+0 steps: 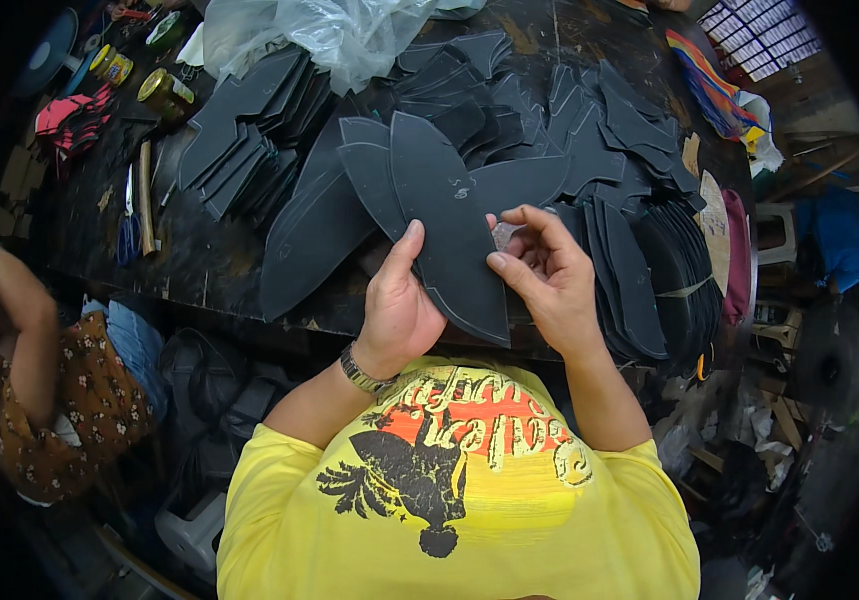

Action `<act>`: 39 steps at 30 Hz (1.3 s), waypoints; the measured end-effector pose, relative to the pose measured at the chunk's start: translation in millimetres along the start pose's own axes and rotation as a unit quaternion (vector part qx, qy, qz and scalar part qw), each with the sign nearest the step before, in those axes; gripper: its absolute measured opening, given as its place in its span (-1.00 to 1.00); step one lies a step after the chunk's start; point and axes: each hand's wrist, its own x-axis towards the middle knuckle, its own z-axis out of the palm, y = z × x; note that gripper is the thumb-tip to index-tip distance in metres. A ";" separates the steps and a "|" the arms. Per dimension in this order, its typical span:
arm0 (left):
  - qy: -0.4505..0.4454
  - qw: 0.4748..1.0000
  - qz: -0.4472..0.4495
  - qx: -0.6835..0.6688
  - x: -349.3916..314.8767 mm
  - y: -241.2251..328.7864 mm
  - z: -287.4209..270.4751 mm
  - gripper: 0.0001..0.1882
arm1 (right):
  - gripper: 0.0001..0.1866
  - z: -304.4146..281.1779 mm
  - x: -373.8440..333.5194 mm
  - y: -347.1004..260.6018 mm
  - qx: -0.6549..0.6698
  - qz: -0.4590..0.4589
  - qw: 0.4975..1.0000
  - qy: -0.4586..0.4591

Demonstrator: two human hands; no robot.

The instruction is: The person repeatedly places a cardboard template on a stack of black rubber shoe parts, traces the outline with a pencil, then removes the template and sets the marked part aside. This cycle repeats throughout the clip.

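Observation:
My left hand (396,305) grips a long, leaf-shaped black sheet piece (449,205) from below, thumb on its face. The piece has faint pale marks and is tilted over the table edge. Fanned out behind it is a similar black piece (367,165); whether my left hand holds that one too is unclear. At the right edge of the front piece, my right hand (554,280) has its fingers curled and its thumb by the edge. Something small and translucent (502,235) shows between those fingers, too small to name. A large curved black piece (314,240) lies just left.
Stacks of black cut pieces (249,140) cover the dark table (219,270), with a tied bundle (684,270) at right. Clear plastic (319,35) lies at the back. Blue-handled scissors (129,225), a wooden stick (146,190) and jars (164,92) stand left. Another person's arm (19,310) is at far left.

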 end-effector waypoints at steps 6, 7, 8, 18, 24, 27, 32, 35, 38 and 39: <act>0.011 0.998 0.024 0.051 -1.5 -9.0 -0.4 -0.62 | -0.69 5.8 13.2 11.0 -0.030 -0.058 0.997 0.045; 0.017 0.998 0.016 0.051 -2.0 -9.6 -1.3 -0.62 | -0.80 4.8 15.4 11.5 -0.010 -0.071 0.996 0.054; 0.001 0.999 0.018 0.029 -2.5 -9.6 -2.6 -0.63 | -0.83 2.9 17.7 11.2 0.029 -0.053 0.995 0.077; 0.014 1.000 -0.012 0.004 -3.6 -6.3 -8.5 -0.65 | -0.67 -0.1 18.7 3.6 0.132 0.005 0.990 0.055; 0.016 0.999 -0.015 -0.036 -3.5 0.3 -15.6 -0.66 | -0.84 -24.5 35.4 -1.5 0.290 -0.038 0.935 0.203; 0.006 0.999 -0.019 -0.026 -2.9 3.3 -18.8 -0.65 | -0.81 -36.0 30.8 -6.0 0.295 -0.005 0.943 0.151; 0.014 1.000 -0.007 -0.010 -4.4 -2.4 -11.8 -0.62 | -0.73 -24.0 20.4 -1.9 0.252 0.050 0.964 0.063; 0.039 0.999 -0.022 0.011 -4.5 -1.5 -8.3 -0.60 | -0.67 -17.3 19.9 -2.3 0.261 0.054 0.962 0.063; 0.046 0.998 -0.026 0.020 -4.6 -1.3 -5.5 -0.59 | -0.66 -9.2 19.0 -2.9 0.199 0.018 0.978 0.063; 0.037 0.998 -0.022 0.036 -5.0 -2.3 -4.2 -0.58 | -0.66 -7.1 18.0 -3.1 0.167 -0.001 0.985 0.051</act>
